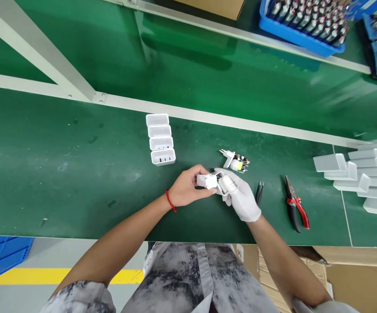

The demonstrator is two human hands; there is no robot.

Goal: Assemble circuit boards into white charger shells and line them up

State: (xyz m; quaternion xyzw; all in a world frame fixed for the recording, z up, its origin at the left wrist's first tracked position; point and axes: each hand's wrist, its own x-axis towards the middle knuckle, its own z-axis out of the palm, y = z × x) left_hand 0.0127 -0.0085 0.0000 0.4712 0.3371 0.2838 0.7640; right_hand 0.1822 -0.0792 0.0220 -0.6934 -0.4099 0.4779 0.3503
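My bare left hand (186, 188), with a red cord at the wrist, is closed on a white plug part (211, 181) between thumb and fingers. My right hand (240, 198) wears a white glove and is closed on a white plastic housing (220, 188) whose open rim meets the plug part. Both hands are together above the green bench, and the fingers hide much of the two parts. Just beyond the right hand lies a small circuit board (239, 163) with a white pronged plug piece and wires.
Several open white housings (163, 158) stand in a row beyond my left hand. Right of my gloved hand lie black tweezers (259, 193) and red-handled pliers (295, 204). More white housings (330, 163) are at the far right. A blue tray (295, 38) of parts sits on the shelf.
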